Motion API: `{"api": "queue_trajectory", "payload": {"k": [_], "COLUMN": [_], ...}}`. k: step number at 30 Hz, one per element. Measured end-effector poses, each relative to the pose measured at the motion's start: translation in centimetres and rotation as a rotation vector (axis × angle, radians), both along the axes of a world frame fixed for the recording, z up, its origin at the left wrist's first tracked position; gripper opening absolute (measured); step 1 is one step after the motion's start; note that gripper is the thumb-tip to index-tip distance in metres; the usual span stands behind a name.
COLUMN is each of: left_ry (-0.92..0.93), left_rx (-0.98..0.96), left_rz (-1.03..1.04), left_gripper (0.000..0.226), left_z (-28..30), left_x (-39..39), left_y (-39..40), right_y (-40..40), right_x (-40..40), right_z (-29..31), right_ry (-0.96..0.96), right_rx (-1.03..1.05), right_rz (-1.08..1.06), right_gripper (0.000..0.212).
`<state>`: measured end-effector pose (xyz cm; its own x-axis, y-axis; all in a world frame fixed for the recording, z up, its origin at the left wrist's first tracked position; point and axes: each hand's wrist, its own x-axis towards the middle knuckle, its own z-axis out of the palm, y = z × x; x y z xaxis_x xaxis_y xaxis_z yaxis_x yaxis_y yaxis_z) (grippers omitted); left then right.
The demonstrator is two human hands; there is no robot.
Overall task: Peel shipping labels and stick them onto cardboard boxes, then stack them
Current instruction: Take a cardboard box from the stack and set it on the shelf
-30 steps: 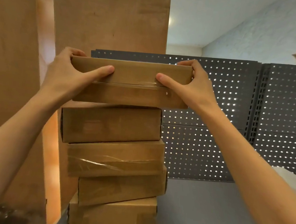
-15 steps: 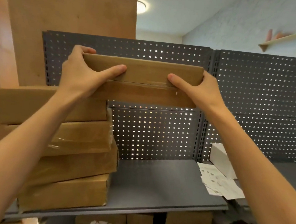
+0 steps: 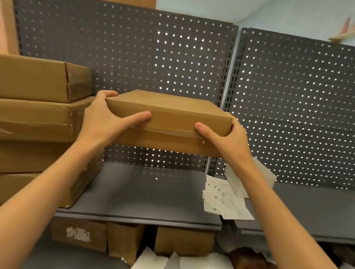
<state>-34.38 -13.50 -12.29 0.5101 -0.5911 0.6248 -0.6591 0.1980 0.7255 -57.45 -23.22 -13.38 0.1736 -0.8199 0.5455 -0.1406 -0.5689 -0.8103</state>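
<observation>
Box (image 3: 167, 120) looks stiff and light, left hand (image 3: 101, 119) and right hand (image 3: 230, 142) gripping opposite ends, thumbs across its front.

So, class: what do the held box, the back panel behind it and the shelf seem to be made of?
Held box: matte brown cardboard, with folded edges and a flap seam.
Back panel: probably dark grey painted metal, punched with regular holes that let light through.
Shelf: likely the same metal, smooth and faintly reflective.

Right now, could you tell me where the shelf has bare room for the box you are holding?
The shelf is bare between the stack on its left and the labels on its right, directly under the box. Crowded: the right end, with labels and a white block.
</observation>
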Motion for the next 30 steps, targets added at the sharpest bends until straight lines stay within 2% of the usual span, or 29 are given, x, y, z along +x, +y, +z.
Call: {"api": "queue_trajectory", "payload": {"k": [6,15,30], "left_ry": [0.105,0.178,0.211], "left_rx": [0.155,0.254,0.317], "left_rz": [0.025,-0.003,-0.057], "left_gripper": [0.103,0.104,0.104], "left_z": [-6.0,-13.2,-18.2], "left_x": [-0.6,0.4,3.0], "left_y": [-1.4,-2.8,-4.7], "right_y": [-1.6,-2.5,-3.6], "right_x": [-0.7,-0.1,2.1], "right_z": [-6.4,-12.9,-17.0], "right_ry": [0.024,0.089,0.147], "right_rx": [0.118,0.223,0.286], "right_rz": [0.024,0.078,0.071], "right_gripper": [0.087,0.095,0.094]}}
